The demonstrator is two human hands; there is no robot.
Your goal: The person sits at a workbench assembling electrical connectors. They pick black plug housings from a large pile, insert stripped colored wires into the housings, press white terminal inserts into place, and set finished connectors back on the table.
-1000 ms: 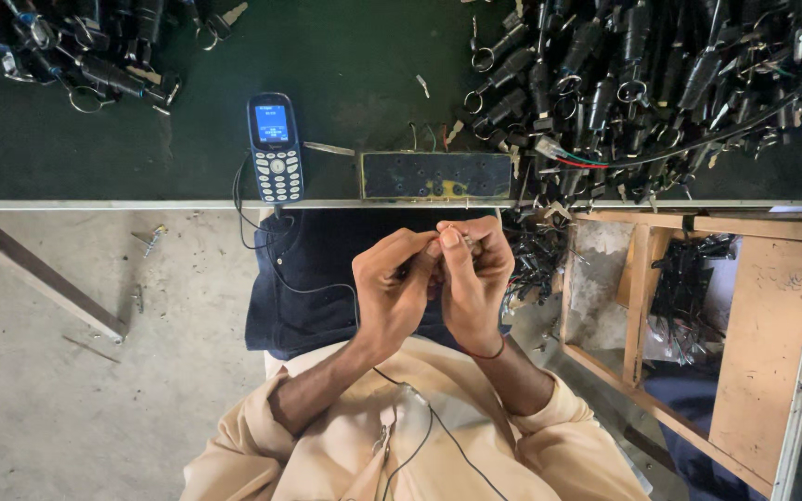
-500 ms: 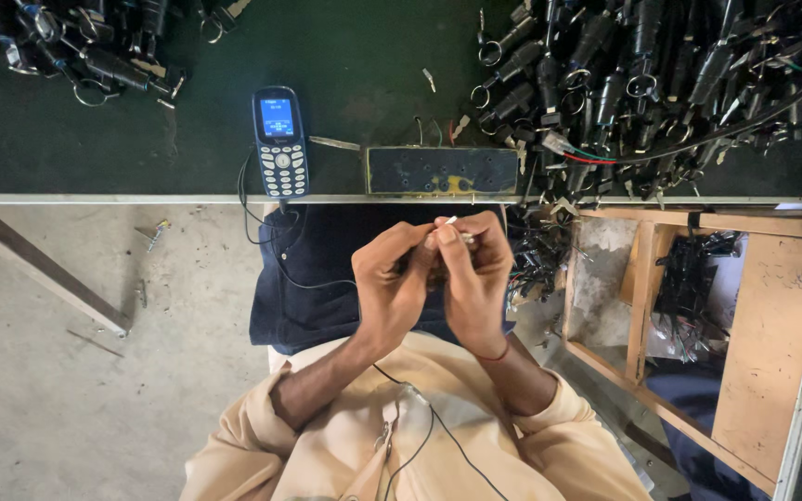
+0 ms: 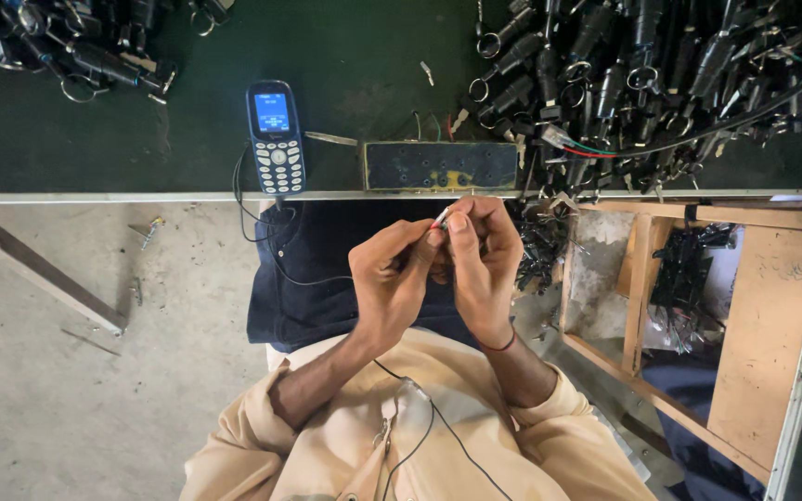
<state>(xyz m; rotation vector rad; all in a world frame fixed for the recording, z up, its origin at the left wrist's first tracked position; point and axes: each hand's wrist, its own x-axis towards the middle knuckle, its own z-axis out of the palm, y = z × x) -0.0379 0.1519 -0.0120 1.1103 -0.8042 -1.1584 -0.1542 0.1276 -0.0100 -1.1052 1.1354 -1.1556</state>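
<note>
Left hand (image 3: 392, 278) and right hand (image 3: 485, 255) both pinch the thin wire end (image 3: 442, 217), just off the surface (image 3: 345, 56) edge, 6 o'clock of the black terminal block (image 3: 442, 165). We risk dropping it: tiny grip.

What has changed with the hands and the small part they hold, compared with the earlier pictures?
Very little. Both hands have drifted slightly toward the person's left. The left hand and right hand still pinch the same small wire piece between the fingertips; nothing was let go or picked up. The keypad phone, the dark block at the bench edge and the piles of black parts stayed in place.
</note>
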